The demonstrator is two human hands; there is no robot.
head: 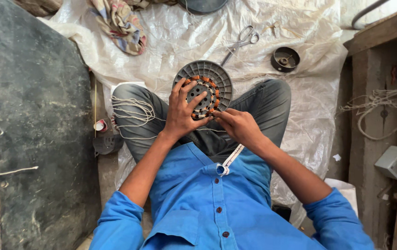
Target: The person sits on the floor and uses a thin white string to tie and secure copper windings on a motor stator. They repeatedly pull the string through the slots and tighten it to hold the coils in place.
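While both hands [210, 118] grip stator [203, 90] | scissors [242, 41], black cap [285, 59] beyond, apart

left hand [183, 112] hides part of stator [201, 95].
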